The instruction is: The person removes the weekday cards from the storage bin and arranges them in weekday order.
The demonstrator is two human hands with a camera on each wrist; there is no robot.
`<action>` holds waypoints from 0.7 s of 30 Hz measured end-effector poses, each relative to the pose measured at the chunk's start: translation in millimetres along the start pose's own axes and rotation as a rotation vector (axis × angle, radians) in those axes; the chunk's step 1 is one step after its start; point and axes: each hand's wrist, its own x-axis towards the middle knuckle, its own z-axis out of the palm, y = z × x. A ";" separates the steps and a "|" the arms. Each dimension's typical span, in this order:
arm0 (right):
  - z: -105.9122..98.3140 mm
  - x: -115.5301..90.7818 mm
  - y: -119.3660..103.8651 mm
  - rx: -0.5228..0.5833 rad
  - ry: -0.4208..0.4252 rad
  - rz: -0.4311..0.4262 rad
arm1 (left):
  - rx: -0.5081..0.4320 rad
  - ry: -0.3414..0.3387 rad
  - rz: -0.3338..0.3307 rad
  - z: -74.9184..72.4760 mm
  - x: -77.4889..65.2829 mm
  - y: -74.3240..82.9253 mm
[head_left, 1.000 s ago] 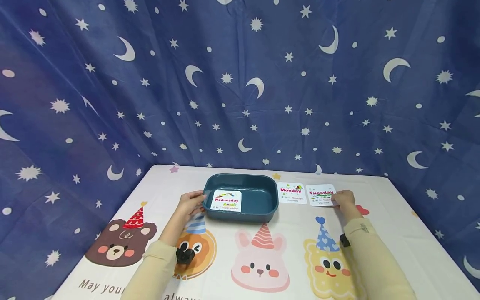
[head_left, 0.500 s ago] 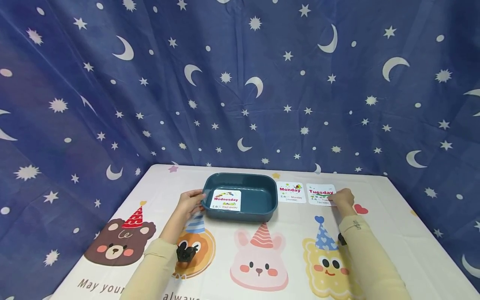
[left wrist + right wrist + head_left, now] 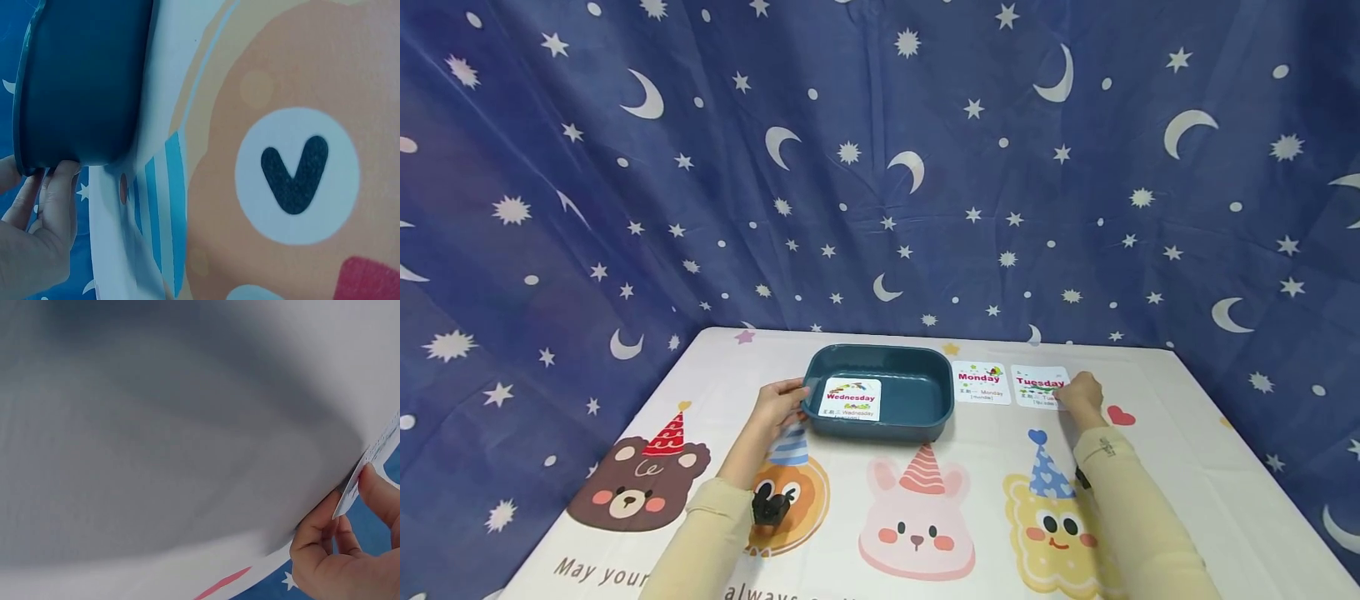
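2 hands busy: L hand (image 3: 780,404) grips rim of blue tray (image 3: 880,430), prob. to steady it; R hand (image 3: 1082,396) pinches outer edge of Tuesday card (image 3: 1036,385), likely leaving print mostly uncovered; Monday card (image 3: 980,384) lies betw. hands, nearer R; Wednesday card (image 3: 850,398) in tray, L hand's end

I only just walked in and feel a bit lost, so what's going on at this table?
A person's left hand holds the left end of a blue tray, and the Wednesday card is inside it. The right hand pinches the Tuesday card at its right side. The Monday card lies on the table between the tray and the Tuesday card.
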 end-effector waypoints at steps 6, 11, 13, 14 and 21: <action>4.0 -2.6 -1.7 -0.027 -0.007 0.010 | 0.003 -0.006 0.008 -0.4 0.7 -0.8; 4.6 -3.6 -2.4 -0.041 -0.013 0.042 | -0.012 -0.006 -0.005 -0.8 1.3 -3.9; 3.0 -4.1 -3.1 -0.041 -0.020 0.052 | -0.017 -0.007 -0.008 -1.0 2.0 -3.9; 2.2 -4.0 -3.4 -0.044 -0.023 0.053 | -0.019 -0.007 -0.009 -1.0 2.4 -3.7; 0.5 -7.3 -1.9 -0.019 -0.037 0.023 | -0.020 0.005 -0.005 0.1 2.1 -3.1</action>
